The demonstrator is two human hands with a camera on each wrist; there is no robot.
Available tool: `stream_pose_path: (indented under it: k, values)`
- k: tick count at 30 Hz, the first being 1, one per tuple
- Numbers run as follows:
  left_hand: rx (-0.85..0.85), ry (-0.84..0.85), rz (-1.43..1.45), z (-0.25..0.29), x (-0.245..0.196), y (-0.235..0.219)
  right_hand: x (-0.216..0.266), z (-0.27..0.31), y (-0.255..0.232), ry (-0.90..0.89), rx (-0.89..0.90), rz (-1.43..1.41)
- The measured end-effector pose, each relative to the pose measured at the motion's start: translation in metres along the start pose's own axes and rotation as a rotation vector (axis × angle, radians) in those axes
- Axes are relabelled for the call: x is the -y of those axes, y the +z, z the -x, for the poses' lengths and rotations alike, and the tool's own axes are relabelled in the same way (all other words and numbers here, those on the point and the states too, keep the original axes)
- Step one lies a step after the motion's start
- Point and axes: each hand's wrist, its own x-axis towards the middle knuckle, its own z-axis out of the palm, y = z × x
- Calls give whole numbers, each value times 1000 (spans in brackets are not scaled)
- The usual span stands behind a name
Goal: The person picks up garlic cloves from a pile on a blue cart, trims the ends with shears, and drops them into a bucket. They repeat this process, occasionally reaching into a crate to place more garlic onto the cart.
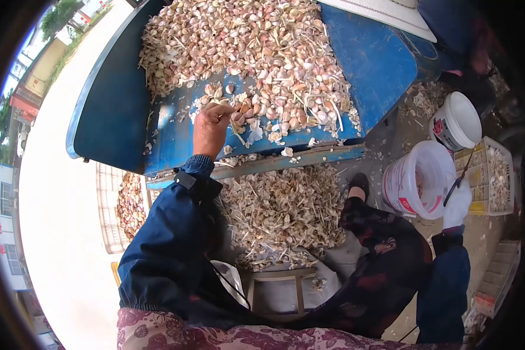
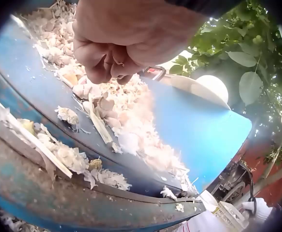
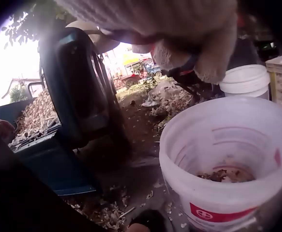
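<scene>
My bare left hand (image 1: 211, 129) is over the front of a blue metal tray (image 1: 166, 131) heaped with garlic cloves (image 1: 245, 41). Its fingers are curled, and thumb and fingertips pinch a reddish clove (image 1: 245, 108) at the edge of the heap; in the left wrist view the knuckles partly hide it. My right hand (image 1: 458, 205), in a white knitted glove, grips a thin dark rod (image 1: 462, 172) beside a white bucket (image 1: 398, 184). In the right wrist view the glove (image 3: 179, 24) hangs above that bucket, which has a few bits at its bottom.
Dry skins and stems (image 1: 286, 216) pile up below the tray, between the legs. A second white bucket (image 1: 464, 119) and a yellowish crate (image 1: 478, 157) with cloves stand at the right. A pale hat brim (image 1: 385, 14) shows at the tray's far side.
</scene>
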Motion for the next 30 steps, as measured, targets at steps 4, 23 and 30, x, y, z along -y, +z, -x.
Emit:
stream_pose_path:
  k: [4, 23, 30]
  values:
    - [194, 275, -126, -11, -11, 8, 86, 39, 13, -68, -19, -74]
    - [154, 213, -290, 3, 17, 9, 307, 198, 122, -155, 668, -379]
    - [309, -635, 895, 22, -28, -32, 309, 218, 139, -434, 781, 87]
